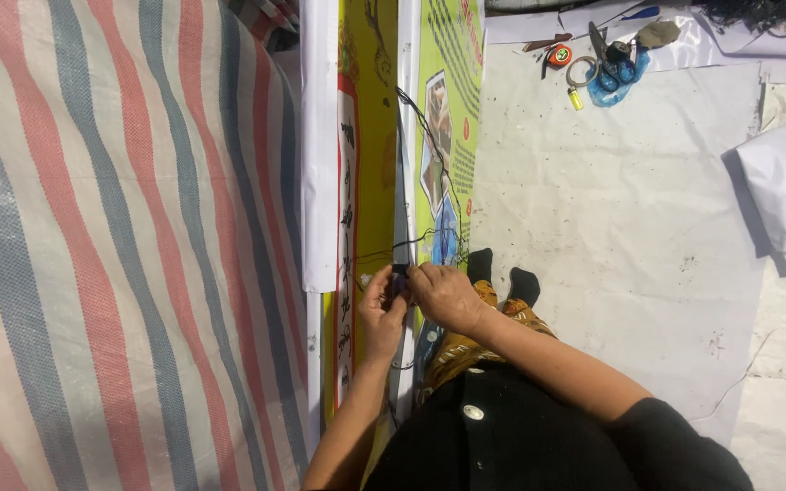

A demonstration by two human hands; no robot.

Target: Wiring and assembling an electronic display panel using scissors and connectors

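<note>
Our left hand [381,314] and right hand [446,295] pinch a small black clip [399,275] on the long banner edge [406,182], running away across pale floor sheeting [611,227].

at nine o'clock we see a woven plastic tarp [120,236], slightly shiny, striped red, blue and white. at twelve the yellow banner [370,136] looks like smooth, glossy printed vinyl. at three the white sheet [611,200] seems matt and speckled; scissors [607,59] show metal blades and blue plastic handles.
</note>
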